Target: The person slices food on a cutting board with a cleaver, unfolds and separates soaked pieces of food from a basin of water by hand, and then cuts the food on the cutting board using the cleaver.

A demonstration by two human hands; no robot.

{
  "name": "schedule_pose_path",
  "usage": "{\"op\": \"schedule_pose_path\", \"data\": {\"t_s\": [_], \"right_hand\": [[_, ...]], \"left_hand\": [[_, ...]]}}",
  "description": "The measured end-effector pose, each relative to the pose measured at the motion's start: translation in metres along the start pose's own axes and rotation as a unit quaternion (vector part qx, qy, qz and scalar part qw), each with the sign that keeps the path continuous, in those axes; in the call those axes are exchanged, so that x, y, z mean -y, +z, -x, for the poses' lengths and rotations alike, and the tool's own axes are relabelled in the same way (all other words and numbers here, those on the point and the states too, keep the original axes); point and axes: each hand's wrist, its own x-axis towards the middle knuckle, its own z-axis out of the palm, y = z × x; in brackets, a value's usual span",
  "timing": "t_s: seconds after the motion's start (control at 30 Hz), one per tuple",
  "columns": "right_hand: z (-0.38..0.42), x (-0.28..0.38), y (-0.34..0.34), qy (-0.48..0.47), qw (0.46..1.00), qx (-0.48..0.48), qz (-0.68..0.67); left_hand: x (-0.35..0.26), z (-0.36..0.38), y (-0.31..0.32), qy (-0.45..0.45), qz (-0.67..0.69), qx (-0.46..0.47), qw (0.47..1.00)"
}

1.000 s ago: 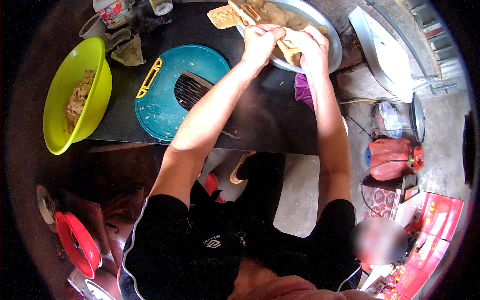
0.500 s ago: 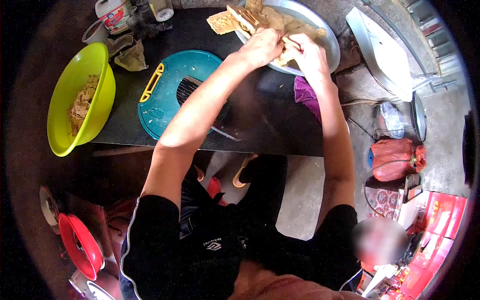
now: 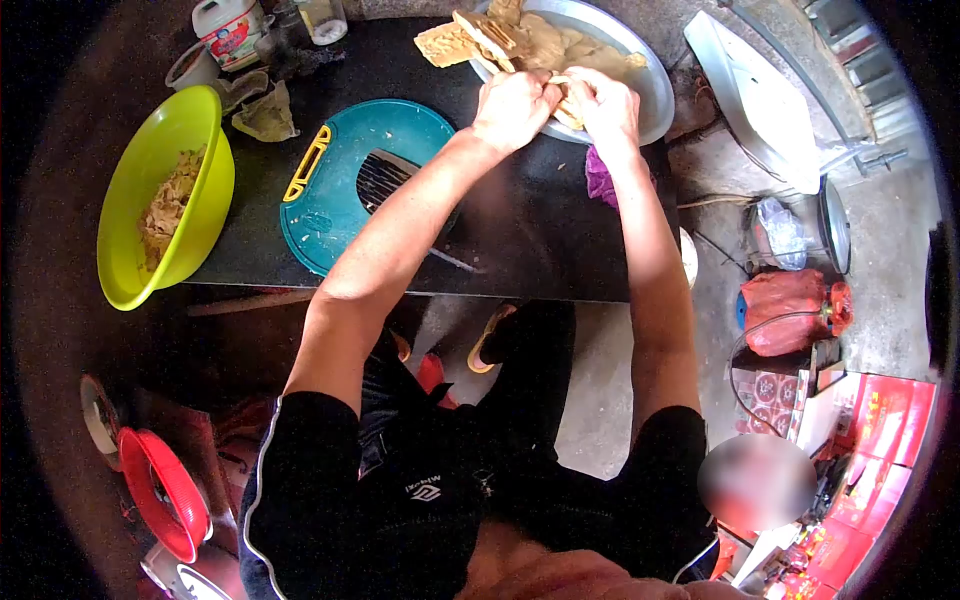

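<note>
Both my hands are closed on a tan, bean-curd-like piece (image 3: pixel 568 108) at the near rim of a metal basin (image 3: pixel 658 105). My left hand (image 3: pixel 514 108) grips its left side and my right hand (image 3: pixel 606 106) pinches its right side, fingertips almost touching. More tan sheets (image 3: pixel 560 45) lie in the basin, and some flat slabs (image 3: pixel 455 45) stick out over its left rim. Below my left forearm is a teal cutting board (image 3: pixel 335 225) with yellow handles. A wide dark blade with pale stripes (image 3: pixel 380 180) lies on it, partly hidden by the forearm.
A lime-green bowl (image 3: pixel 215 215) holding torn tan bits (image 3: pixel 172 205) stands at the table's left edge. Behind it are a white tub (image 3: pixel 230 35), a glass jar (image 3: pixel 324 22) and crumpled scraps (image 3: pixel 268 112). A purple cloth (image 3: pixel 601 180) lies beside my right wrist.
My hands have drawn back a little toward me, down to the basin's near rim, still gripping a tan piece. More of the sheets in the basin and of the striped blade shows.
</note>
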Motion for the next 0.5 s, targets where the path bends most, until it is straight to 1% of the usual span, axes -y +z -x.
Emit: {"op": "schedule_pose_path", "data": {"t_s": [0.1,0.13,0.2,0.27,0.33,0.37,0.4,0.43,0.47,0.5], "right_hand": [[-0.003,-0.003,0.005,0.048,0.998,0.006,-0.027],[-0.004,-0.005,0.007,0.058,0.997,0.001,-0.042],[-0.005,-0.013,0.012,0.076,0.994,-0.008,-0.073],[-0.005,-0.018,0.012,0.054,0.995,-0.004,-0.081],[-0.006,-0.019,0.009,0.046,0.995,-0.002,-0.090],[-0.005,-0.013,0.006,0.049,0.994,0.000,-0.096],[-0.002,-0.009,0.006,0.053,0.993,0.006,-0.103],[0.001,-0.011,0.005,0.041,0.995,0.026,-0.088],[0.007,0.008,0.001,-0.051,0.998,-0.042,-0.002],[0.018,0.034,-0.008,-0.143,0.980,-0.112,0.084]], "left_hand": [[-0.006,0.003,-0.001,-0.062,0.030,0.005,0.998],[-0.006,0.004,0.004,-0.042,0.015,-0.020,0.999],[0.001,0.005,0.011,-0.018,0.026,-0.039,0.999],[0.005,0.004,0.012,0.019,0.021,-0.047,0.998],[0.001,0.004,0.011,-0.088,0.133,-0.026,0.987],[-0.006,0.004,0.000,-0.144,0.186,-0.016,0.972],[-0.017,0.002,-0.017,-0.239,0.297,0.039,0.924],[-0.014,-0.002,-0.022,-0.234,0.313,0.060,0.919],[-0.002,-0.004,-0.020,-0.234,0.330,0.059,0.913],[0.008,-0.008,-0.018,-0.231,0.347,0.058,0.907]]}}
